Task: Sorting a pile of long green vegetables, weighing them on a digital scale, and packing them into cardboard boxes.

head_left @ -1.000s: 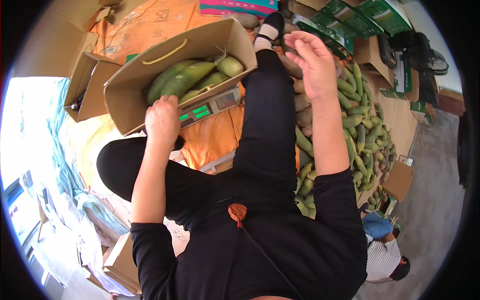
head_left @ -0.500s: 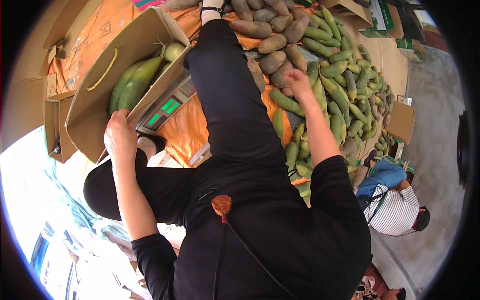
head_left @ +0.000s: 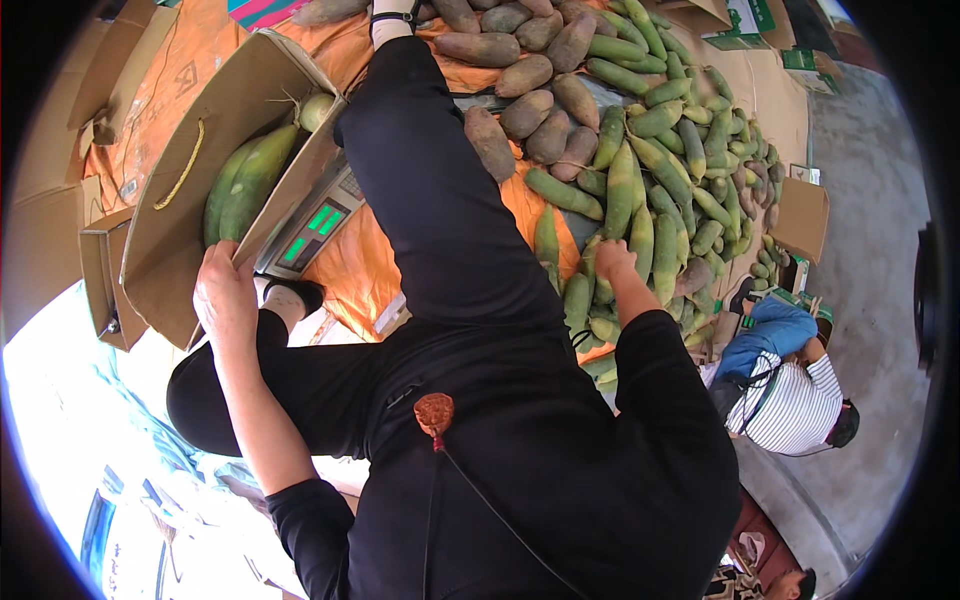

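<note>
My left hand (head_left: 225, 295) is closed on the near edge of an open cardboard box (head_left: 160, 270) with a yellow cord handle. Inside the box lie large green radishes (head_left: 250, 185), and a pale round end shows at its far corner. The box rests on a digital scale (head_left: 305, 235) with lit green displays. On my right, my closed right hand (head_left: 615, 262) is at the near end of a long green radish (head_left: 620, 190) in a big pile. Its fingertips are hidden, so I cannot see whether it grips that radish.
Reddish-brown radishes (head_left: 525, 115) lie beyond the green ones on an orange sheet (head_left: 345, 275). My bent leg (head_left: 440, 190) stretches between the scale and the pile. Another person (head_left: 785, 400) in a striped top sits at the right, near an open carton (head_left: 803, 215).
My right hand has come down and nearer, from above the brown radishes to the green ones. My left hand stays on the box edge. The whole view has shifted slightly.
</note>
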